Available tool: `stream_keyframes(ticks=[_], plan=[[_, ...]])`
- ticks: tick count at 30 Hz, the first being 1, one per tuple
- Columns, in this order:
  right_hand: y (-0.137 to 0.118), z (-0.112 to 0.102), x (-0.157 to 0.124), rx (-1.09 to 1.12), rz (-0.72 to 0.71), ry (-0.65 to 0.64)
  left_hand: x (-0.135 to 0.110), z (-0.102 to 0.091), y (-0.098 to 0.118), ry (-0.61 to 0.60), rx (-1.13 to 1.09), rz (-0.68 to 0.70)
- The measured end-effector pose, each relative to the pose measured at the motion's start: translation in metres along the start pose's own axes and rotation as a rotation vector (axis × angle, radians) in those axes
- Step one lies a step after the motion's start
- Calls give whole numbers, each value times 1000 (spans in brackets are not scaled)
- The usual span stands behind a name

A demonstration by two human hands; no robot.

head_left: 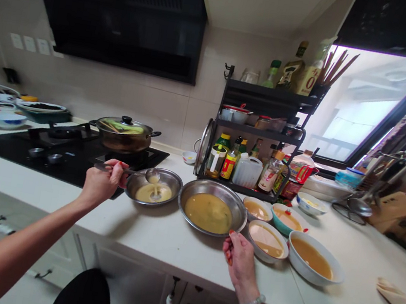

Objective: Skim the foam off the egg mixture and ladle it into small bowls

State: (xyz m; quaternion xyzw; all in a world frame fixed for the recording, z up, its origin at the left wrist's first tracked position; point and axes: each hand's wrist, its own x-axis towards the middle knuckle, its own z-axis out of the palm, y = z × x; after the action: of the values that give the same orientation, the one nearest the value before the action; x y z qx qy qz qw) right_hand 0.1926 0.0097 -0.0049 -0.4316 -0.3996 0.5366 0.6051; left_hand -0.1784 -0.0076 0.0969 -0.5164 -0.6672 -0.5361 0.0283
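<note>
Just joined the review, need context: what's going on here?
The person's left hand holds a ladle over the smaller metal bowl, pale liquid running from it. The right hand is at the near rim of the larger metal bowl of yellowish liquid. Four filled bowls stand to its right.

L hand curled tight, arm extended fwd — R hand nearer, fingers bent.

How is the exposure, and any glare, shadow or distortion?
In the head view, the window is washed out and the range hood nearly black; pale glare covers part of the liquid in the white bowl beside the right hand; a soft shadow falls on the counter before the small metal bowl; edges look stretched.
</note>
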Motion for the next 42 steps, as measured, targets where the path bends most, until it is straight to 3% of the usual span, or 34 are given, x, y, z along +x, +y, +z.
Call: stream_keyframes(ticks=[4, 9, 14, 19, 26, 34, 42], plan=[[0, 0, 0, -1, 5, 0, -4, 2, -2, -9, 168, 172], [1, 1, 0, 2, -3, 7, -9, 4, 6, 14, 183, 302], [1, 1, 0, -8, -6, 4, -12, 7, 17, -19, 88, 196], [-1, 0, -1, -15, -5, 5, -16, 12, 38, -79, -184, 81], [0, 1, 0, -22, -8, 5, -29, 39, 66, -174, -478, -19], [0, 0, 0, -25, -15, 9, -41, 79, 67, -303, -398, 39], [0, 1, 0, -28, -11, 6, -54, 96, 71, -409, -323, 66]])
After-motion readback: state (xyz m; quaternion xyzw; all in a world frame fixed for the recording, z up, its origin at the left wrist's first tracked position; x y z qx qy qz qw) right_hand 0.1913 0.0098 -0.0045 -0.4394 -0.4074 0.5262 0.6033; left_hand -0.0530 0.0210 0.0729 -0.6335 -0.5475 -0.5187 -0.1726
